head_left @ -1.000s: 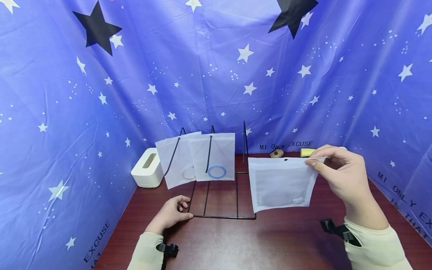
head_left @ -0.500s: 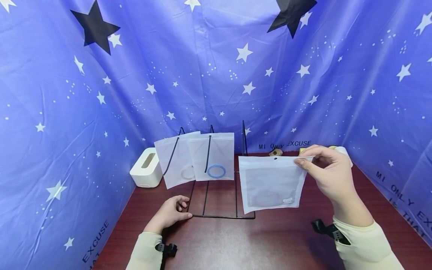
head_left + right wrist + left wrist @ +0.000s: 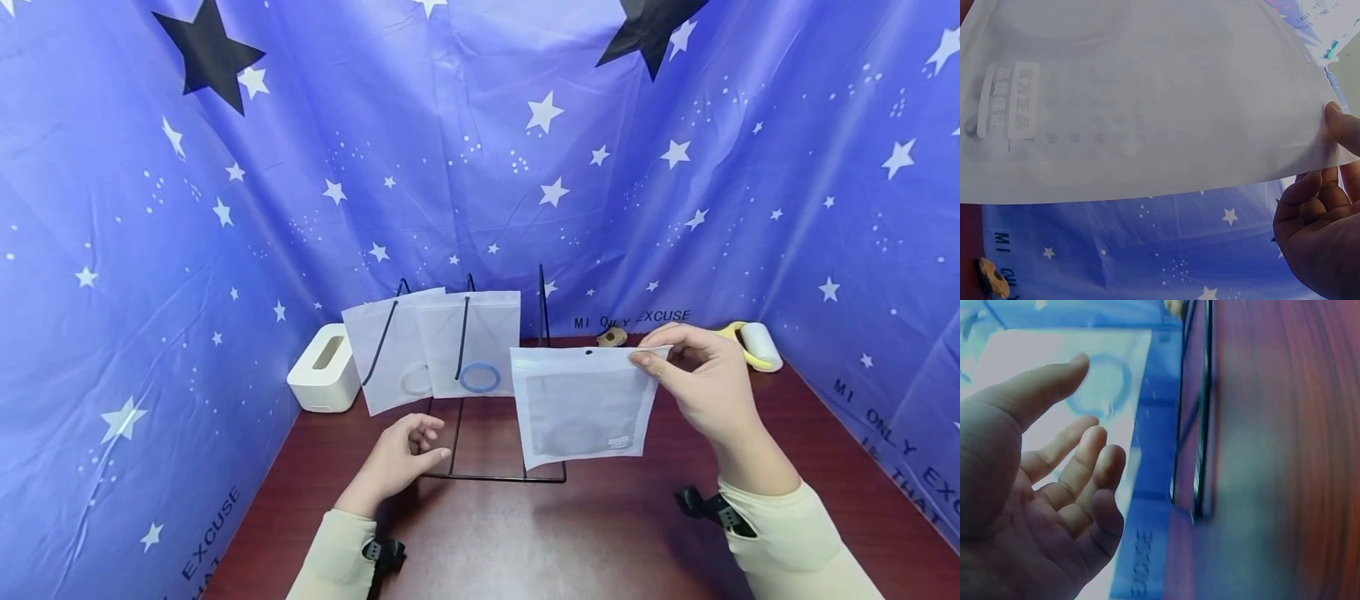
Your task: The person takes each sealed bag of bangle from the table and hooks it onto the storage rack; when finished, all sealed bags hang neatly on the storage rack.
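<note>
My right hand (image 3: 697,383) pinches the top right corner of a white translucent zip bag (image 3: 577,408), holding it upright before the right side of a black wire rack (image 3: 495,478). A small hole shows in its top edge; pale printing shows in the right wrist view. On the rack's left prong hangs one white bag (image 3: 382,354) with a pale ring; on the middle prong hangs another bag (image 3: 491,337) with a blue ring (image 3: 480,392). The right prong (image 3: 542,304) bears nothing. Near the rack's front left corner, my left hand (image 3: 401,458) holds nothing, fingers loosely bent.
A white box with a slot (image 3: 326,379) stands left of the rack. At the back right are a white roll (image 3: 761,346) and a yellow curved thing (image 3: 731,331), partly behind my right hand. A small brown object (image 3: 612,337) lies by the starry curtain (image 3: 480,167).
My right hand has moved left with the zip bag, bringing it in front of the rack's right side. My left hand has come off the rack's front left corner and shifted slightly right.
</note>
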Motion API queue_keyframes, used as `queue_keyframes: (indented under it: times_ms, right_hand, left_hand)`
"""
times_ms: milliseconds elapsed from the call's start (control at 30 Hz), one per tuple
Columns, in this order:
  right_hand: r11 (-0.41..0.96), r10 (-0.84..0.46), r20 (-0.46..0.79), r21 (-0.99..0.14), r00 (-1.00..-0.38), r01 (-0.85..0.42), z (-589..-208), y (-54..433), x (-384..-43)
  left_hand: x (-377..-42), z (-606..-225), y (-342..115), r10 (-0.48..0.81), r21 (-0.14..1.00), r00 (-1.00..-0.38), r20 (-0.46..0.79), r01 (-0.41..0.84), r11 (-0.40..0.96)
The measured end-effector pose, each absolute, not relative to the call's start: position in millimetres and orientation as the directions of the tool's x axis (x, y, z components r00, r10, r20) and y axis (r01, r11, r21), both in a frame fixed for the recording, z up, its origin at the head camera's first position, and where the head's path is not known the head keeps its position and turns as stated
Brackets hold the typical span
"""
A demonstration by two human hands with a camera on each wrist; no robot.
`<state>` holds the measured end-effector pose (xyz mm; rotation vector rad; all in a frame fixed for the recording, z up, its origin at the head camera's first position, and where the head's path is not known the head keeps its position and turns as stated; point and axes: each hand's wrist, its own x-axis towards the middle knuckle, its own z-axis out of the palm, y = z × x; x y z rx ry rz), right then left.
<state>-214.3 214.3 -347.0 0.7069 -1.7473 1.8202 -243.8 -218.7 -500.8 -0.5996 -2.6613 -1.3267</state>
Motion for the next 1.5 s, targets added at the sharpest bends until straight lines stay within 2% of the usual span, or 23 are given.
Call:
queue_keyframes:
  times_ms: [367, 567, 1000, 1300, 1500]
  right_hand:
    - [-0.015, 0.006, 0.690, -0.723, -0.723, -0.690, -350.2, 199.5, -219.0]
    - [0.005, 0.002, 0.681, -0.732, -0.732, -0.681, -352.1, 191.0, -220.7]
    - [0.005, -0.031, 0.677, -0.736, -0.735, -0.677, -353.9, 176.9, -221.4]
    - [0.011, -0.066, 0.661, -0.748, -0.747, -0.663, -358.8, 171.9, -221.1]
    - [0.060, -0.056, 0.649, -0.757, -0.759, -0.651, -361.3, 172.9, -223.7]
  left_hand:
    - [-230.9, -480.4, -153.6, 0.428, 0.799, -0.854, 0.296, 0.467, 0.379]
    - [-229.8, -481.7, -129.6, 0.410, 0.812, -0.849, 0.333, 0.479, 0.333]
    - [-229.5, -488.4, -133.3, 0.308, 0.818, -0.874, 0.376, 0.469, 0.332]
    - [-231.0, -496.1, -136.6, 0.295, 0.822, -0.877, 0.379, 0.465, 0.328]
    - [-233.2, -495.4, -137.3, 0.285, 0.829, -0.888, 0.362, 0.446, 0.336]
